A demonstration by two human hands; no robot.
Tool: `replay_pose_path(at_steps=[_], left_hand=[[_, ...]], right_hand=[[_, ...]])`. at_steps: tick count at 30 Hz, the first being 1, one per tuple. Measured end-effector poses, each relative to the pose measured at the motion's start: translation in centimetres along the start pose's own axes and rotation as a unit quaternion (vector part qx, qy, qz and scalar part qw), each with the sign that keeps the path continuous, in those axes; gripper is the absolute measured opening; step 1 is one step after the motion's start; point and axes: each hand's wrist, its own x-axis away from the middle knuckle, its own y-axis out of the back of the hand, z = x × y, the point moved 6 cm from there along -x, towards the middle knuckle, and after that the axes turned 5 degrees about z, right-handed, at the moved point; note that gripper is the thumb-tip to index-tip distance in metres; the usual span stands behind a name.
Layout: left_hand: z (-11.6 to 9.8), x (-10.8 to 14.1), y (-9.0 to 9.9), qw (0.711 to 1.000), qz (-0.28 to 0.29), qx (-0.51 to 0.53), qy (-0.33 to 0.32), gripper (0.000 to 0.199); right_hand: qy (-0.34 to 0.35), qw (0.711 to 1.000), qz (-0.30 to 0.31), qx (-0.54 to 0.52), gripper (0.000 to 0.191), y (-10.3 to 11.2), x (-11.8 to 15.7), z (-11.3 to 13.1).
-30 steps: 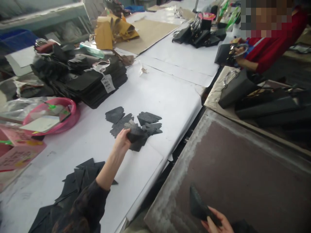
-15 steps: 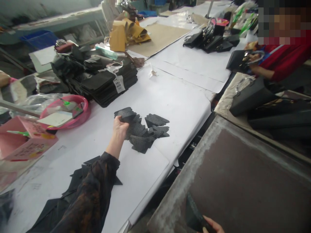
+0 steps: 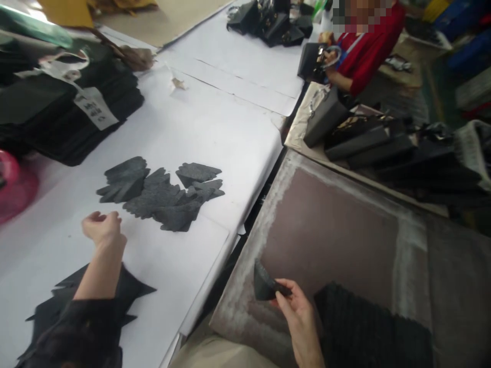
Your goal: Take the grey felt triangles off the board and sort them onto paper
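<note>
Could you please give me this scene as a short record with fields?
left hand: fingers loosely curled, nothing visible in it, over the white-covered table; left hand
right hand: right hand pinches a dark flat piece above the brown board
beside left hand: fanned dark pieces
under left forearm: pointed dark pieces
on board: row of packed dark pieces
far left: black stack with white tag
co-worker: red sleeve, holding black handbag

The white-covered bench (image 3: pixel 215 117) stretched away, a tan sheet (image 3: pixel 192 15) across its far end. Past a dark gap along its right edge lay a brown work surface (image 3: pixel 333 225) with pale, smeared borders; dim floor (image 3: pixel 408 97) showed beyond.
</note>
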Motion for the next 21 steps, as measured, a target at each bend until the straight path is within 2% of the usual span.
replay_pose_path(at_steps=[1, 2, 4, 5, 6, 7, 8, 9, 10, 12, 14, 16, 18, 21], left_hand=[[0.6, 1.1, -0.3, 1.000, 0.016, -0.021, -0.008, 0.030], [1.5, 2.6, -0.9, 0.998, 0.055, -0.041, -0.003, 0.029], [4.2, 7.5, -3.3, 0.968, 0.228, -0.090, 0.055, 0.032], [5.8, 10.8, -4.5, 0.938, 0.317, -0.104, 0.096, 0.043], [7.6, 14.8, -5.9, 0.880, 0.437, -0.099, 0.157, 0.054], [9.1, 18.9, -6.7, 0.818, 0.526, -0.072, 0.221, 0.063], [10.4, 22.5, -7.2, 0.767, 0.577, -0.039, 0.278, 0.068], [11.6, 25.5, -7.4, 0.735, 0.597, -0.008, 0.320, 0.068], [12.7, 27.7, -7.5, 0.728, 0.590, 0.013, 0.349, 0.061], [14.5, 30.3, -7.6, 0.735, 0.546, 0.052, 0.398, 0.037], [15.4, 30.3, -7.7, 0.765, 0.502, 0.061, 0.398, 0.025], [14.9, 27.6, -7.6, 0.812, 0.456, 0.043, 0.362, 0.025], [12.4, 23.0, -7.3, 0.860, 0.404, 0.024, 0.311, 0.025], [6.5, 15.4, -6.4, 0.925, 0.308, 0.022, 0.221, 0.017]], right_hand=[[-0.002, 1.000, 0.006, -0.016, 0.041, -0.2, 0.1, 0.2], [-0.004, 0.999, 0.012, -0.032, 0.041, -0.3, 0.2, 0.4], [-0.007, 0.997, 0.025, -0.068, 0.039, -0.7, 0.4, 0.6], [-0.010, 0.996, 0.035, -0.087, 0.039, -0.9, 0.5, 0.6], [-0.015, 0.993, 0.050, -0.104, 0.039, -1.2, 0.7, 0.5], [-0.019, 0.991, 0.065, -0.116, 0.039, -1.5, 0.8, 0.4], [-0.022, 0.989, 0.076, -0.123, 0.039, -1.8, 0.9, 0.3], [-0.022, 0.989, 0.083, -0.123, 0.039, -1.9, 1.0, 0.1], [-0.020, 0.989, 0.083, -0.116, 0.039, -1.9, 1.0, -0.1], [-0.013, 0.994, 0.065, -0.091, 0.042, -1.6, 0.9, -0.8], [-0.014, 0.997, 0.034, -0.071, 0.048, -1.0, 0.7, -1.7], [-0.020, 0.998, 0.010, -0.065, 0.056, -0.3, 0.5, -2.8], [-0.021, 0.998, -0.005, -0.056, 0.059, 0.6, 0.4, -3.9], [-0.013, 0.999, -0.038, -0.024, 0.054, 2.6, 1.1, -5.4]])
